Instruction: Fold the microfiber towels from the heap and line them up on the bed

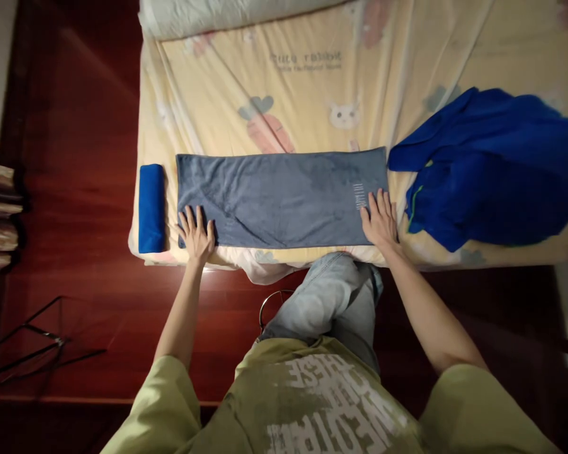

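Yellow fabric-covered bed (pixel 312 88), near left corner: oblong blue cloth bundle (pixel 151 208)
Near edge: rectangular grey-blue cloth towel (pixel 279 200)
Right of towel: crumpled blue fabric heap (pixel 502 170)

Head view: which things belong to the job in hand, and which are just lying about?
In the job:
gray-blue towel, flat under left hand and right hand
carrot-print sheet, beneath
folded blue cloth, probably
rumpled blue cloth, probably

Lying about:
pale bedding, far edge
black metal stand, floor
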